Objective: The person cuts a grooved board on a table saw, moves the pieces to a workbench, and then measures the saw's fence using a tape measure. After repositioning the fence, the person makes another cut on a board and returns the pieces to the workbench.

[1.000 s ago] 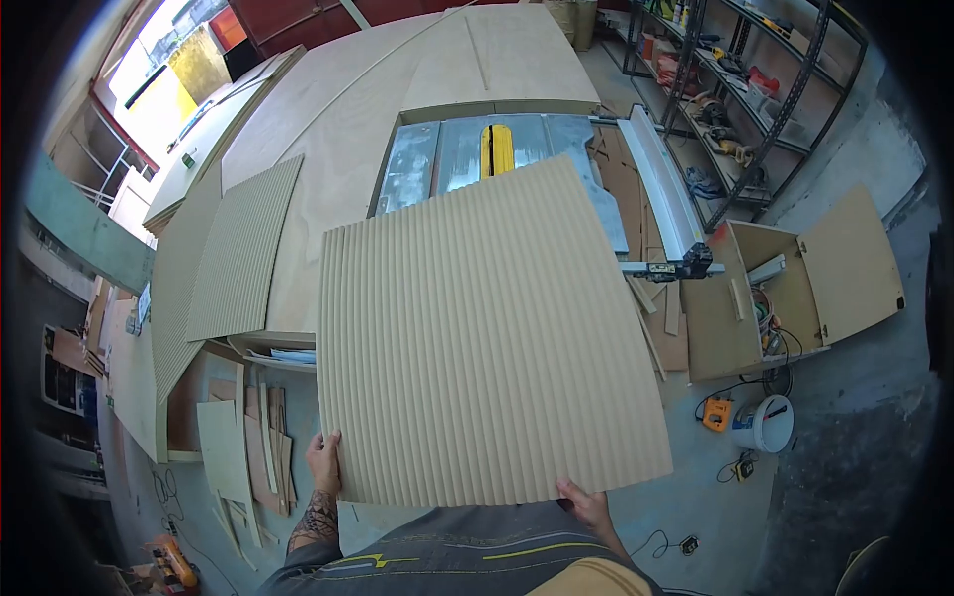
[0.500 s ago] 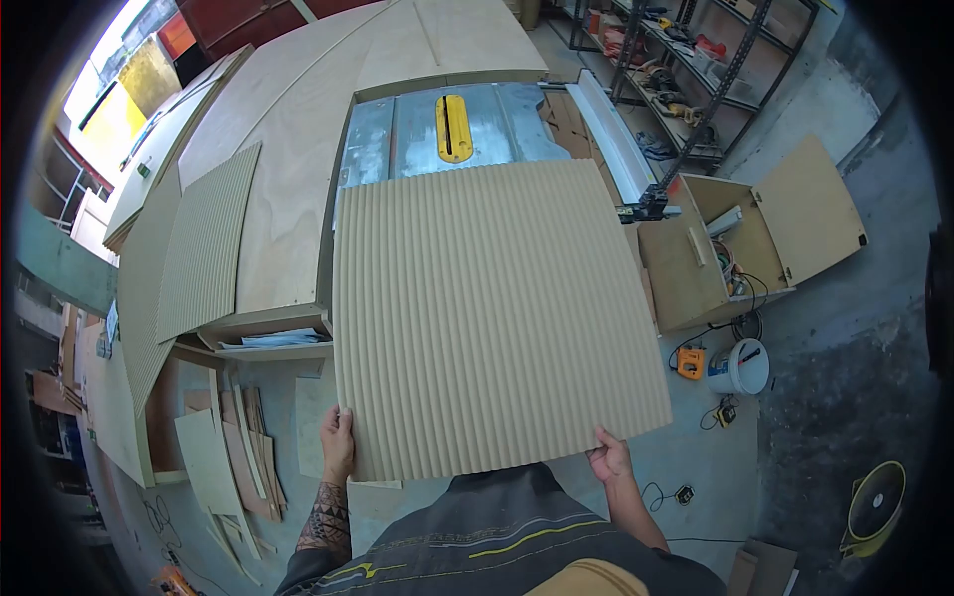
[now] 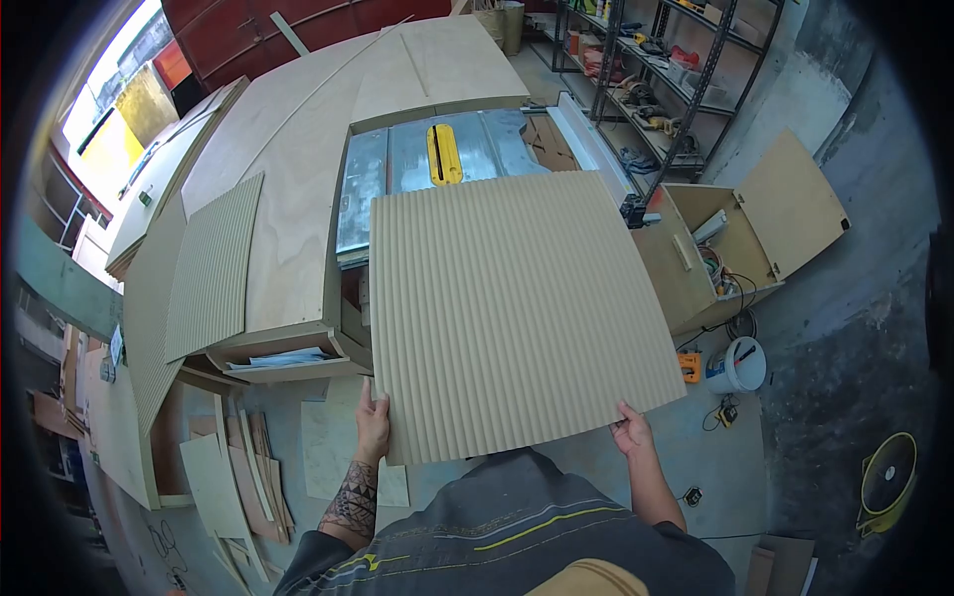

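Observation:
A large beige fluted panel (image 3: 517,318) spans the space in front of me, its grooves running away from my body. My left hand (image 3: 373,425) grips its near left edge, with the fingers partly under the sheet. At the near right corner, my right hand (image 3: 631,431) pinches the edge, thumb on top. The panel's far end overlaps the metal top of a table saw (image 3: 397,159). Beyond that end shows the saw's yellow insert plate (image 3: 444,155) with a dark slot.
A plywood worktop (image 3: 288,228) surrounds the saw. Another fluted panel (image 3: 214,268) leans over its left side. Offcuts (image 3: 224,487) lie on the floor at left. To the right stand an open wooden cabinet (image 3: 686,258), a white bucket (image 3: 736,366) and tool shelves (image 3: 656,109).
The panel and both hands have shifted to the right in view. More of the saw's left side and the worktop's front corner now shows. Both hands keep their hold.

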